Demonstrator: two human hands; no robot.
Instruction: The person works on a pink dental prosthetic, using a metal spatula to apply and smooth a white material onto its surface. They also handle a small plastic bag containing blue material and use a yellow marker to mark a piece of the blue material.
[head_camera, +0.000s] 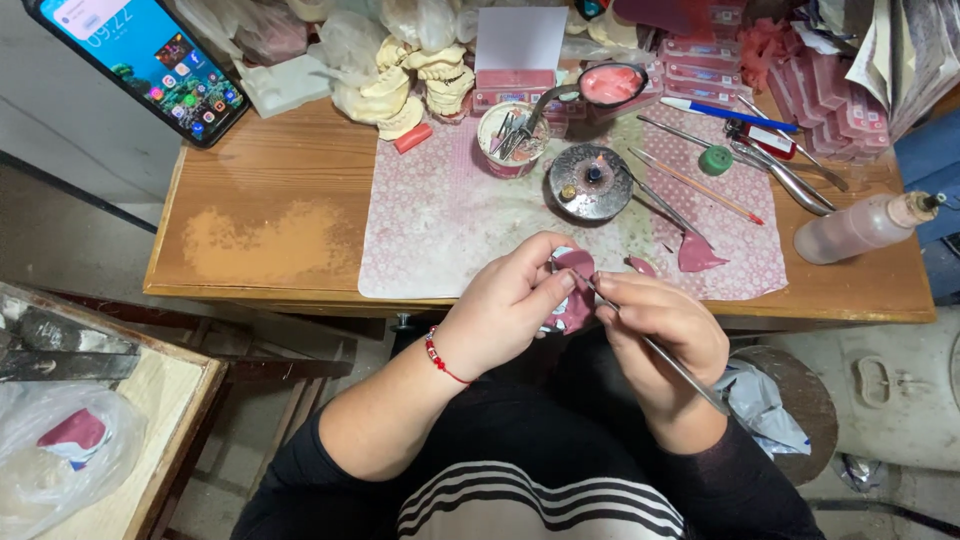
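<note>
Hands meet low over the near edge of the table (270, 230), and we see both of them busy on one small piece. The left hand (505, 305) curls closed around a pink wax denture base (575, 290), thumb and fingers pinching it just off the table's front edge, above the lap. A red bead bracelet (440, 360) sits on that wrist. The right hand (660, 330) is closed on a thin metal carving tool (665, 360), its tip touching the pink piece, its handle running back down past the wrist.

Beyond the hands we have a pale patterned mat (440, 220) spread on the table. On it, a small round burner (590, 180) stands near the middle, with a cup of instruments (512, 135) just beside it to the left. Scraps of pink wax (695, 252) lie to the right of the hands. Plaster dental casts (410, 80) cluster at the back, a phone (150, 60) leans at the far left corner, and a squeeze bottle (860, 228) lies tilted at the right end.
</note>
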